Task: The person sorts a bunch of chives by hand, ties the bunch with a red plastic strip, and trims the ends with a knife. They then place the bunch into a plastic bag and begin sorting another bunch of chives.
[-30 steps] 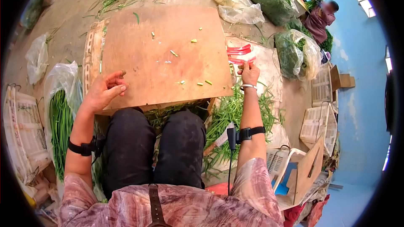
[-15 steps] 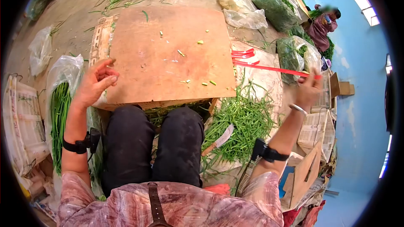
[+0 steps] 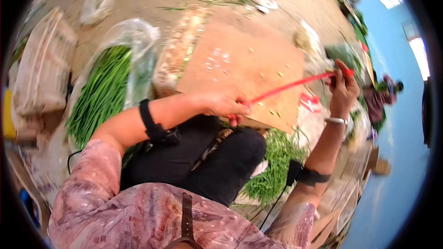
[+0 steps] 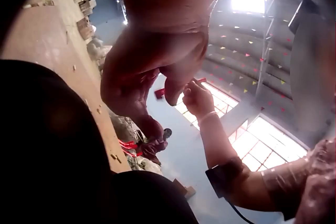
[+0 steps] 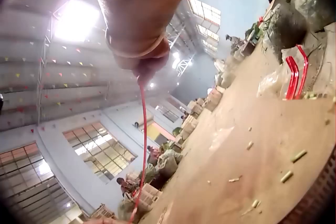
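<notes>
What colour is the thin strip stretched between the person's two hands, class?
The thin strip is red; it shows best in the head view.

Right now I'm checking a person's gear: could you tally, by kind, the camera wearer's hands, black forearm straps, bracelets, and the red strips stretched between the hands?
Hands: 2, left hand and right hand
Black forearm straps: 2
Pale bracelet: 1
Red strip: 1
Total: 6

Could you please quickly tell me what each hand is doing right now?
Left hand: holding one end of the red strip.
Right hand: holding the strip near its other end.
</notes>
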`<state>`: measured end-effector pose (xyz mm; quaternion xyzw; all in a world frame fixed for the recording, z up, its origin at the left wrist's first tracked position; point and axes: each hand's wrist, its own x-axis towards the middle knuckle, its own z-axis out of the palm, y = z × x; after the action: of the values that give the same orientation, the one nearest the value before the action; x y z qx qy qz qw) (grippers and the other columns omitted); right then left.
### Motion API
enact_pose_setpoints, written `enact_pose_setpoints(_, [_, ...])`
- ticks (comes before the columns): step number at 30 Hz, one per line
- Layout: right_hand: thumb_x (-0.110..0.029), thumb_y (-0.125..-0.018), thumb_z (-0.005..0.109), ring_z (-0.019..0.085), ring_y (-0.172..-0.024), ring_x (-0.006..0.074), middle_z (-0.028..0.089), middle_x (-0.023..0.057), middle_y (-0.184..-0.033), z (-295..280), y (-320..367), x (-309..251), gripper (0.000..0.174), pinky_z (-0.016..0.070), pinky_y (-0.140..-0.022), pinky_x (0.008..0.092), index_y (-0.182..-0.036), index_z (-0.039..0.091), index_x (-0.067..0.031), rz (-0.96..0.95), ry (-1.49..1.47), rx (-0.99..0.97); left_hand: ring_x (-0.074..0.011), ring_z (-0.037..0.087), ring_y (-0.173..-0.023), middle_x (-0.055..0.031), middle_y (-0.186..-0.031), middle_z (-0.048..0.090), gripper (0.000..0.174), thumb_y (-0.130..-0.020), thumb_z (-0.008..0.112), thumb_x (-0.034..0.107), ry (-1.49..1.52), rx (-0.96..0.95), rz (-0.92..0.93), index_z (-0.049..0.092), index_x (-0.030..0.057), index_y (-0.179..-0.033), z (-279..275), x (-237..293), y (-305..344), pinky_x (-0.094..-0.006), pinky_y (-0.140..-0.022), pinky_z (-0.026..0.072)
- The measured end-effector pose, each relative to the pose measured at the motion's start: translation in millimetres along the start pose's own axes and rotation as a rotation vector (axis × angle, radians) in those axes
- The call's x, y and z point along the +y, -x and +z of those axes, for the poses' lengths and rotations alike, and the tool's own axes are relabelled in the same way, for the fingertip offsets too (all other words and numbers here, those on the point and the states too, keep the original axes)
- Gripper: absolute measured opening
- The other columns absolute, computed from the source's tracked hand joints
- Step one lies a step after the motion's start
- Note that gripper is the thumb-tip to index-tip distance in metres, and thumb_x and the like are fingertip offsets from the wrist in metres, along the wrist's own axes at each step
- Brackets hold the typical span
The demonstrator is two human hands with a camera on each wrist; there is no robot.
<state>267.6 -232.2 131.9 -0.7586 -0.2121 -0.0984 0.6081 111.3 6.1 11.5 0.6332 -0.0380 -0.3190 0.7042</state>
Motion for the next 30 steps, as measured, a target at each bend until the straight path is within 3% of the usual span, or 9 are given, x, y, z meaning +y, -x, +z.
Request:
enact_pose_setpoints(9, [-0.006,-0.09,0.049,0.049,-0.052,0.0038,0.062,0.0045,-0.073,95,-54,60,0.021,0.033,-0.044,0.0147,-0.108,0.059,-0.0011,0.011,-0.025,-0.181,-0.0163,0.056,-0.045,-0.0149,-0.065,0.063,0.022,-0.084,0.045,0.012,0.272,0.133,0.073,0.06,-0.0037,-0.086,-25,-30,31,-0.0254,-0.042,0.042])
enact_pose_setpoints(12, [-0.013,-0.088,0.055,0.049,-0.049,0.0046,0.063,0.0053,-0.075,129,-60,114,0.02,0.0317,-0.04,0.0151,-0.105,0.06,-0.0026,0.294,0.143,-0.162,-0.0199,0.06,-0.052,-0.016,-0.072,0.064,0.025,-0.084,0.041,0.01,0.401,0.218,-0.09,0.058,-0.0079,-0.084,-32,-40,24,-0.0273,-0.04,0.0402])
enact_pose_setpoints(13, [-0.016,-0.084,0.061,0.055,-0.053,0.0137,0.063,0.0086,-0.077,131,-67,147,0.03,0.0409,-0.044,0.0238,-0.109,0.056,-0.0004,0.337,0.251,-0.3,-0.0199,0.06,-0.052,-0.016,-0.072,0.064,0.025,-0.084,0.041,0.01,0.408,0.232,-0.086,0.058,-0.0079,-0.084,-37,-43,18,-0.0273,-0.04,0.0402])
enact_pose_setpoints(15, [-0.016,-0.081,0.063,0.063,-0.085,0.0277,0.061,0.02,-0.099,149,-32,156,0.045,0.0488,-0.066,0.0345,-0.118,0.047,0.0042,-0.266,1.029,-0.174,-0.0168,0.06,-0.05,-0.0159,-0.073,0.064,0.029,-0.089,0.037,0.015,0.553,0.24,-0.196,0.056,-0.0063,-0.088,-49,-46,8,-0.0249,-0.04,0.0404])
enact_pose_setpoints(17, [-0.014,-0.079,0.062,0.05,-0.11,0.0351,0.048,0.0237,-0.122,186,14,95,0.054,0.0433,-0.086,0.0399,-0.125,0.04,0.0043,-0.157,0.939,-0.377,-0.0164,0.061,-0.053,-0.0155,-0.075,0.064,0.03,-0.089,0.036,0.016,0.584,0.272,-0.209,0.056,-0.007,-0.087,-58,-46,-3,-0.0252,-0.04,0.0411])
enact_pose_setpoints(19, [-0.012,-0.078,0.061,0.045,-0.115,0.0351,0.042,0.0223,-0.129,200,41,117,0.051,0.0407,-0.092,0.0392,-0.124,0.043,0.003,-0.561,0.853,-0.536,-0.0159,0.061,-0.054,-0.0151,-0.074,0.064,0.031,-0.09,0.037,0.017,0.647,0.273,-0.218,0.056,-0.0073,-0.085,-65,-47,-14,-0.0262,-0.041,0.0427])
enact_pose_setpoints(25, [-0.015,-0.082,0.056,0.043,-0.116,0.0347,0.047,0.0213,-0.122,216,62,139,0.037,0.0375,-0.095,0.0395,-0.114,0.05,0.002,-0.324,0.826,-0.681,-0.0221,0.064,-0.058,-0.0205,-0.078,0.064,0.047,-0.092,0.04,0.037,0.712,0.316,-0.181,0.053,-0.0079,-0.089,-78,-49,-8,-0.027,-0.042,0.0457])
enact_pose_setpoints(28, [-0.014,-0.079,0.058,0.048,-0.109,0.0323,0.052,0.0163,-0.118,217,60,137,0.031,0.0408,-0.089,0.0387,-0.107,0.054,-0.0012,-0.397,0.957,-0.628,-0.022,0.065,-0.061,-0.0208,-0.075,0.063,0.052,-0.088,0.049,0.044,0.295,0.22,-0.223,0.055,-0.0072,-0.086,-100,-51,31,-0.0255,-0.048,0.0503])
enact_pose_setpoints(30, [-0.013,-0.078,0.06,0.051,-0.106,0.0311,0.054,0.0139,-0.116,213,56,138,0.028,0.0425,-0.086,0.0384,-0.104,0.057,-0.0027,-0.429,1.026,-0.596,-0.0199,0.064,-0.06,-0.018,-0.074,0.064,0.047,-0.086,0.055,0.04,0.042,0.411,-0.062,0.058,-0.0067,-0.085,-129,-44,94,-0.0246,-0.048,0.05])
